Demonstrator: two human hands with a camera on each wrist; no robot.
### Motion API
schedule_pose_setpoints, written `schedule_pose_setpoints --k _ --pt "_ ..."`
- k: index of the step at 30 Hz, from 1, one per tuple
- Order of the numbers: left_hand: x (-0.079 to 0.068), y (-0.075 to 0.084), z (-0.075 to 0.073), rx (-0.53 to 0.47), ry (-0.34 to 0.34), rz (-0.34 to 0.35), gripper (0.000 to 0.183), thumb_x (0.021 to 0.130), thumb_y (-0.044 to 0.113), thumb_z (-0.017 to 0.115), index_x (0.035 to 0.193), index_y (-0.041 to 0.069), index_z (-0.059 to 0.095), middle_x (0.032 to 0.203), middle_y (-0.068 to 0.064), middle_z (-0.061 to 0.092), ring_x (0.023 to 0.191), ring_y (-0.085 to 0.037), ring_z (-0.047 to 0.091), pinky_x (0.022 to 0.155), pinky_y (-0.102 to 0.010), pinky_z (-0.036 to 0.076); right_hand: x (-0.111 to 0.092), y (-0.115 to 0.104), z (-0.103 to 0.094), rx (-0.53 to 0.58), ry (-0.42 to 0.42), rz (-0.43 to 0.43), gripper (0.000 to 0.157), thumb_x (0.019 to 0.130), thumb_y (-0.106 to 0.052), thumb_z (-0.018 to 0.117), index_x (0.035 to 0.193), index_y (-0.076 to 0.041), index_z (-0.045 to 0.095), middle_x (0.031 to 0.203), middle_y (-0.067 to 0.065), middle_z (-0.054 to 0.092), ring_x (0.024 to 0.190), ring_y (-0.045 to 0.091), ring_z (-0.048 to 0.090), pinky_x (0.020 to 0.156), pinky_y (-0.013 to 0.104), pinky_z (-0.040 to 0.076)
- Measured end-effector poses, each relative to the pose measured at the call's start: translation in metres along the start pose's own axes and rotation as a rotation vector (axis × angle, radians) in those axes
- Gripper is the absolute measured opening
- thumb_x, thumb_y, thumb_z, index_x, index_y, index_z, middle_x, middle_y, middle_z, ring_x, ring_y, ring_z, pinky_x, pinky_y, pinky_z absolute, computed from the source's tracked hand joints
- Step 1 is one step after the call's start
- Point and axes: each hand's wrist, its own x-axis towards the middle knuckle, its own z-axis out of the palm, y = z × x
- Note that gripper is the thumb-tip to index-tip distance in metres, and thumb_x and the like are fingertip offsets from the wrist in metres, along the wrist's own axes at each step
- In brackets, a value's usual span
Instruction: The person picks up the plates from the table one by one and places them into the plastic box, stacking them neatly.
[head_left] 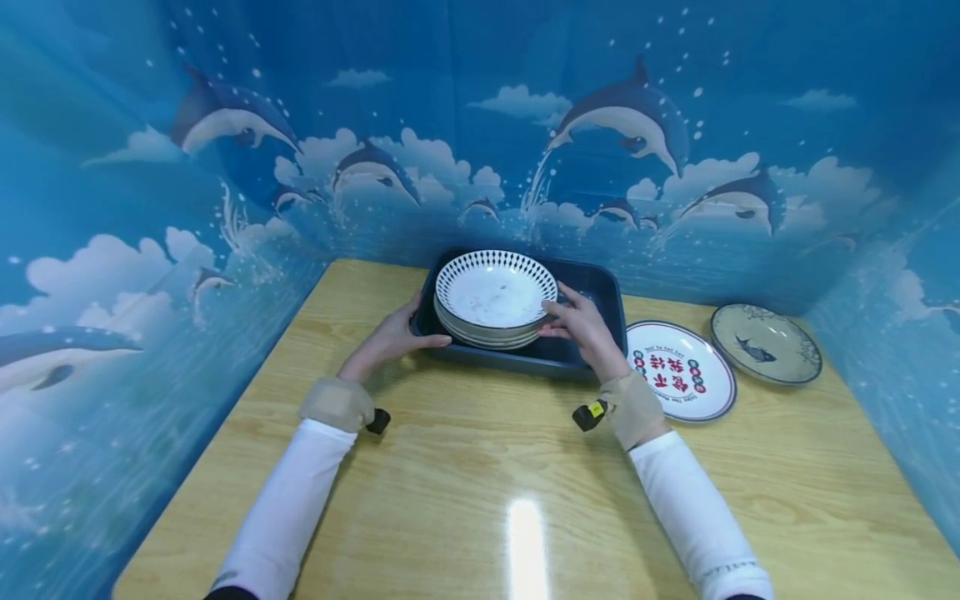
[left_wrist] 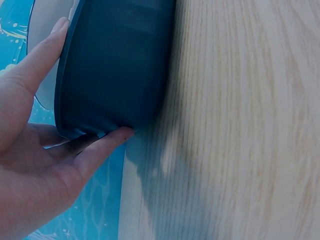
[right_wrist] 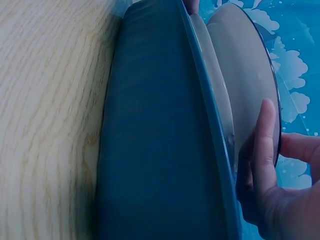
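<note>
A white plate (head_left: 495,292) with a black diamond-patterned rim tops a stack of pale plates (head_left: 487,336) at the left side of a dark blue rectangular tub (head_left: 517,359). My right hand (head_left: 585,327) pinches this top plate's right edge, thumb over the upper face and fingers against the underside (right_wrist: 240,75). At the tub's front left corner, my left hand (head_left: 393,335) grips the wall. Its thumb lies along the rim, while the other fingers press the outer side (left_wrist: 112,65) low down, close to the table.
Right of the tub lies a white plate (head_left: 678,371) with red characters. Beyond it sits a beige dish (head_left: 767,343) with a fish drawing. The wooden table (head_left: 442,483) is bordered by a blue dolphin-printed backdrop (head_left: 465,108) behind and at both sides.
</note>
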Motion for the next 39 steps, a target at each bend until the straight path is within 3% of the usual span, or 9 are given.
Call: schedule_pose_setpoints --k 8,14,18,22,25,30,34,39 --pt "0.003 -0.001 0.001 -0.002 0.007 -0.005 0.110 0.088 0.040 0.078 0.164 0.012 0.003 0.165 -0.022 0.023 0.148 -0.041 0.030 0.117 -0.056 0.033 0.000 0.001 -0.003 -0.004 0.003 -0.006 0.074 0.104 -0.026 0.060 0.164 -0.019 0.017 0.111 0.011 0.054 0.068 0.008 0.065 0.079 0.027 0.061" --pt "0.004 -0.001 0.001 0.000 -0.001 -0.001 0.110 0.089 0.041 0.077 0.164 0.011 0.003 0.165 -0.022 0.022 0.148 -0.041 0.029 0.117 -0.056 0.033 -0.003 0.004 -0.007 -0.004 0.039 -0.059 0.076 0.102 -0.020 0.062 0.163 -0.014 0.018 0.116 0.012 0.057 0.068 0.008 0.065 0.075 0.026 0.061" --pt "0.004 -0.002 0.001 0.004 0.002 -0.001 0.109 0.089 0.041 0.077 0.164 0.012 0.004 0.164 -0.023 0.023 0.148 -0.043 0.030 0.117 -0.057 0.033 -0.008 0.007 -0.012 -0.030 0.089 -0.110 0.067 0.101 -0.016 0.064 0.159 -0.010 0.031 0.110 0.009 0.058 0.068 0.010 0.066 0.075 0.031 0.062" --pt "0.005 -0.003 0.003 0.000 0.010 0.001 0.108 0.088 0.042 0.078 0.164 0.012 0.006 0.163 -0.024 0.025 0.148 -0.043 0.030 0.117 -0.057 0.032 -0.018 0.007 -0.023 -0.090 0.125 -0.171 0.051 0.103 -0.022 0.061 0.147 -0.001 0.047 0.098 0.004 0.060 0.066 0.008 0.063 0.075 0.034 0.062" --pt "0.006 -0.005 0.004 -0.001 0.014 -0.004 0.108 0.088 0.042 0.078 0.164 0.013 0.007 0.163 -0.024 0.026 0.148 -0.043 0.029 0.118 -0.056 0.031 -0.027 0.006 -0.037 -0.103 0.163 -0.236 0.045 0.104 -0.028 0.059 0.138 0.003 0.055 0.088 -0.001 0.060 0.063 0.006 0.061 0.066 0.027 0.061" --pt "0.005 -0.006 0.004 0.000 0.022 -0.007 0.107 0.089 0.042 0.077 0.164 0.013 0.007 0.163 -0.024 0.027 0.147 -0.043 0.030 0.118 -0.056 0.031 -0.050 0.001 -0.074 -0.111 0.302 -0.354 0.032 0.105 -0.031 0.057 0.120 -0.004 0.062 0.082 -0.002 0.062 0.062 0.006 0.061 0.056 0.021 0.057" --pt "0.003 -0.005 0.004 -0.015 0.018 0.006 0.106 0.089 0.041 0.076 0.164 0.013 0.007 0.163 -0.024 0.025 0.148 -0.043 0.029 0.117 -0.057 0.031 -0.071 0.003 -0.114 -0.295 0.440 -0.390 0.038 0.106 -0.036 0.052 0.119 -0.002 0.063 0.085 -0.002 0.061 0.064 0.005 0.061 0.056 0.021 0.057" --pt "0.002 -0.006 0.005 -0.017 0.018 0.004 0.106 0.090 0.040 0.076 0.164 0.012 0.006 0.164 -0.023 0.023 0.148 -0.043 0.028 0.118 -0.057 0.031 -0.093 0.017 -0.160 -0.572 0.546 -0.334 0.050 0.108 -0.038 0.048 0.125 0.007 0.060 0.090 0.003 0.059 0.061 0.003 0.058 0.053 0.021 0.056"
